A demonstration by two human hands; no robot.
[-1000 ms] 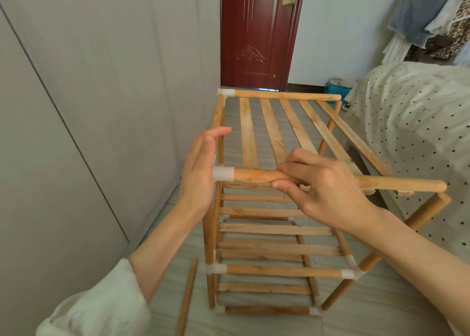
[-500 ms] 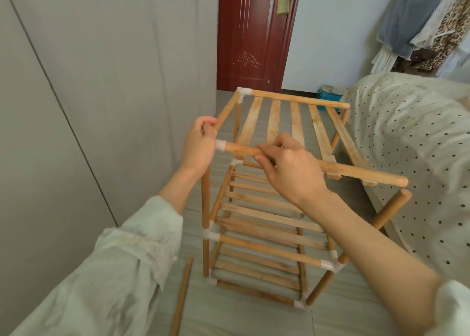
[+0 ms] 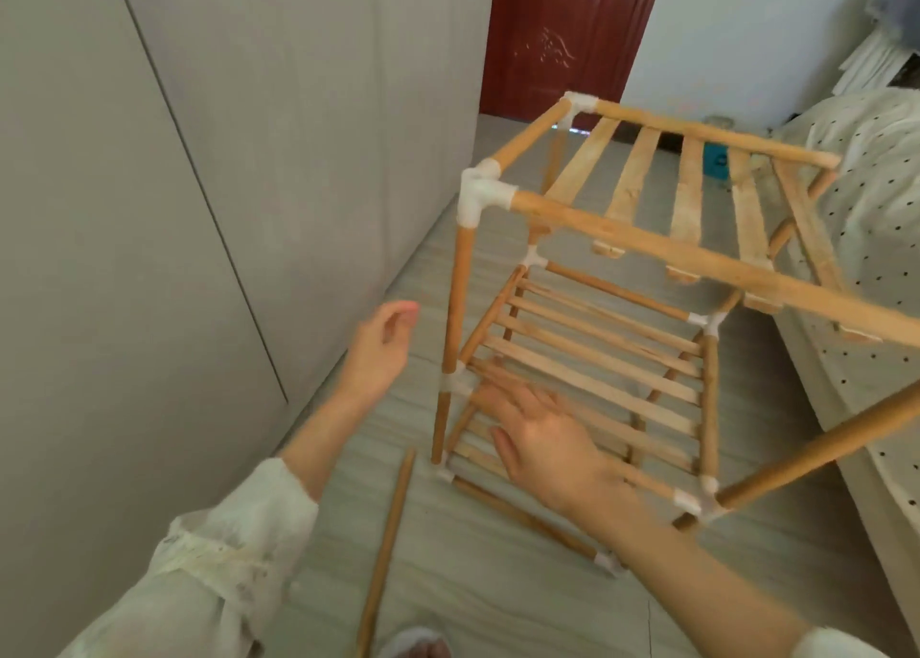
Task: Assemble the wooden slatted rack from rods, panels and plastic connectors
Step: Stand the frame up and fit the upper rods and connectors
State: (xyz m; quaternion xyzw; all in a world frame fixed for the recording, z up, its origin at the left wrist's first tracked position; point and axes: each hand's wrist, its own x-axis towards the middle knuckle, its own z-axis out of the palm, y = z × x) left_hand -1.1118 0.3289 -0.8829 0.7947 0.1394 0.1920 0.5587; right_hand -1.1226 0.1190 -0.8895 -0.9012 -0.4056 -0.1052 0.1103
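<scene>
The wooden slatted rack (image 3: 617, 338) stands on the floor in three tiers, its rods joined by white plastic connectors. Its top front rod (image 3: 697, 259) sits in the near-left corner connector (image 3: 480, 197). That rod's right end runs out of the frame, and the near-right upright (image 3: 816, 453) leans outward below it. My left hand (image 3: 381, 346) hovers left of the near-left upright, fingers loosely curled, holding nothing. My right hand (image 3: 537, 438) is spread with straight fingers in front of the middle shelf, blurred. A loose rod (image 3: 386, 553) lies on the floor by my left sleeve.
A grey wardrobe wall (image 3: 174, 209) runs along the left. A bed with a dotted cover (image 3: 871, 239) flanks the rack on the right. A dark red door (image 3: 562, 35) is at the back. A slipper toe (image 3: 415, 645) shows at the bottom edge.
Both hands have let go of the top front rod and dropped lower. The rod now sits in the near-left corner connector. The camera has tilted down.
</scene>
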